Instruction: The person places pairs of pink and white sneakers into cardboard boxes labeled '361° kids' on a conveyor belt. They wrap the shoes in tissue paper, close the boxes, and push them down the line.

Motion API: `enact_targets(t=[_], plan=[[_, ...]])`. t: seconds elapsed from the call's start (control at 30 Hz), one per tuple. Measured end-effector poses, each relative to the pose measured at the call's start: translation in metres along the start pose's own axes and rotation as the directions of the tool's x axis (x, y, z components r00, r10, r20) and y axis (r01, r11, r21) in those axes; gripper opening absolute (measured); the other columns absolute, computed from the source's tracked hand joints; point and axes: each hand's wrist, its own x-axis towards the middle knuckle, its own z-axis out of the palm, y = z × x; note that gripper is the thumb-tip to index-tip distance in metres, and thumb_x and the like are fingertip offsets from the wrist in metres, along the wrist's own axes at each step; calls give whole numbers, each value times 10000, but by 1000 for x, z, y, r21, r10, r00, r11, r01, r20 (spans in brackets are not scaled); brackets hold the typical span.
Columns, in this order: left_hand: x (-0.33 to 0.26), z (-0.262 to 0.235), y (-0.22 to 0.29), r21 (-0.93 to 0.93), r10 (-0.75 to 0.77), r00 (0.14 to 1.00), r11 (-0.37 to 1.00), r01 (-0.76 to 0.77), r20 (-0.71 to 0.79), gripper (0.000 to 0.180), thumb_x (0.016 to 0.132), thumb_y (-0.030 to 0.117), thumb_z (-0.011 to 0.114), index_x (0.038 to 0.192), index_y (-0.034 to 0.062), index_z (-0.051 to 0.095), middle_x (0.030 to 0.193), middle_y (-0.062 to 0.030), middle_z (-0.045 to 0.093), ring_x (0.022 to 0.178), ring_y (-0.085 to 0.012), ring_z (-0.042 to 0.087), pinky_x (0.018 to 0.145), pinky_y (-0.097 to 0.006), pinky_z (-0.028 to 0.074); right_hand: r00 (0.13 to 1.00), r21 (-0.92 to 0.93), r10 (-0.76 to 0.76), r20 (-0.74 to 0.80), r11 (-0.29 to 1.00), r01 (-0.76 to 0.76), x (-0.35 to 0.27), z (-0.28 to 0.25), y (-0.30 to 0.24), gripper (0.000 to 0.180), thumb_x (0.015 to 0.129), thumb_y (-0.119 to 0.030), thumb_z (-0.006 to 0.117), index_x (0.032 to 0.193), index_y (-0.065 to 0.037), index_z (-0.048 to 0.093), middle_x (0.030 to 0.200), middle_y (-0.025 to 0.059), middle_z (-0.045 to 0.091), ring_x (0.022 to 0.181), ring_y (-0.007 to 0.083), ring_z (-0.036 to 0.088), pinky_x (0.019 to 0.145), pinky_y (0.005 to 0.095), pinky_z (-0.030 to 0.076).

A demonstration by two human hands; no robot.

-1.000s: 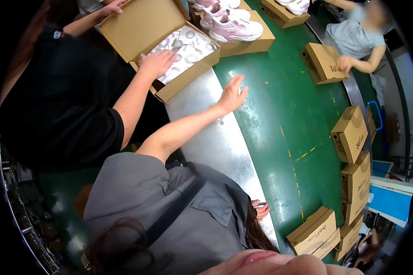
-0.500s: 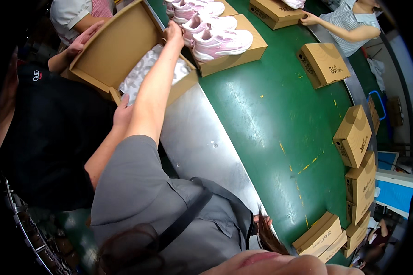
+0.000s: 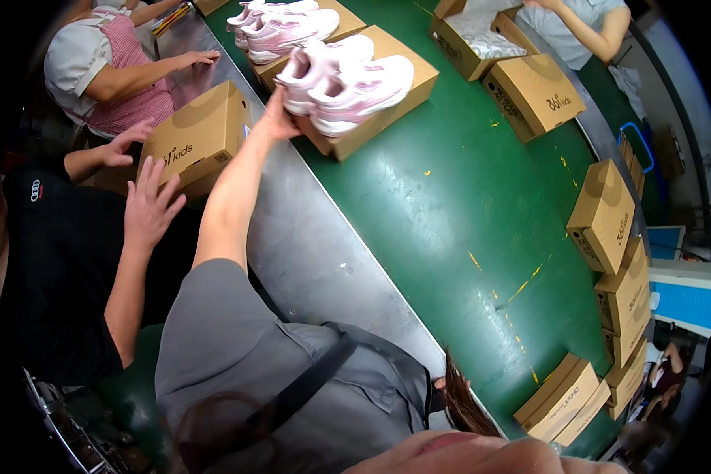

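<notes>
With left hand (image 3: 280, 118), fingers too hidden to tell how tightly curled, touches the left end of the brown cardboard shoebox (image 3: 391, 109), just left of pink-and-white sneakers (image 3: 362, 96) pointing lengthwise rightward atop it.

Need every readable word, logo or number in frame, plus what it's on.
Not copying print; locations only:
Box at left: large dark lettering, legible.
Upper-right box: dark lettering, legible; end print too small.
Boxes along right edge: dark lettering, angled, smaller.
Lower-right box: angled lettering.
Black shirt: pale chest emblem; red mark below unreadable.
Pink-and-white shoes: nothing readable.
</notes>
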Motion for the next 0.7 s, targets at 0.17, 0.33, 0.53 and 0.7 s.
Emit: enact_targets(t=[0.17, 0.33, 0.53, 0.7], plan=[[-13, 46, -104, 40, 19, 970, 999, -29, 244, 749, 731, 659, 413, 1289, 169, 318, 1290, -46, 370, 1126, -231, 419, 914, -402, 346, 1000, 65, -19, -10, 998, 19, -3, 3, -2, 350, 803, -341, 460, 1049, -105, 540, 1081, 96, 537, 1001, 277, 505, 794, 412, 384], [-97, 113, -262, 153, -121, 972, 984, 91, 200, 843, 732, 648, 453, 1294, 60, 230, 1231, -185, 369, 1100, -283, 401, 923, -403, 345, 959, 181, 100, 266, 972, -152, 23, -27, -21, 366, 772, -256, 549, 1067, -43, 507, 1056, 132, 531, 1020, 298, 480, 834, 404, 371], [-212, 135, -353, 522, -540, 778, 786, 330, 322, 867, 780, 495, 540, 1336, 18, 76, 1259, -267, 314, 1099, -335, 417, 889, -417, 378, 972, 732, 220, 86, 648, -212, 183, -100, -32, 306, 767, -81, 560, 1055, 8, 509, 980, 142, 542, 844, 247, 538, 767, 320, 421], [-233, 137, -338, 714, -398, 811, 700, -34, 428, 529, 817, 343, 548, 1188, 4, 383, 999, -125, 542, 863, -205, 556, 708, -310, 462, 980, 656, -98, 175, 754, -42, 234, -62, -14, 341, 739, -324, 606, 927, -43, 557, 734, 166, 568, 662, 278, 551, 642, 349, 434]])
